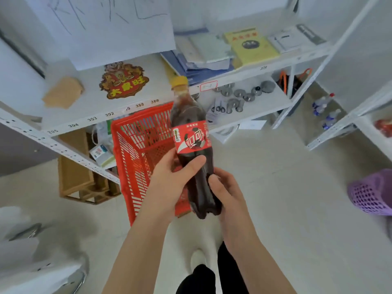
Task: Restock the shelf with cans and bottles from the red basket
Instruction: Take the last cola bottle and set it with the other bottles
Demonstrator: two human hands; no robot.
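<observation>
Cola bottle (192,132), yellow cap, red label, dark liquid, held up in front of the white shelf (131,107), above the red basket (135,158) on the floor. Left hand (171,177) wraps its lower body just under the label; right hand (224,194) grips near the base. Purple basket (371,196) far right.

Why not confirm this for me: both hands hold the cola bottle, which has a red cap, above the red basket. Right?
Not quite. The head view shows the bottle has a yellow cap, not red. The rest stands: the left hand and right hand both hold it above the red basket.
</observation>
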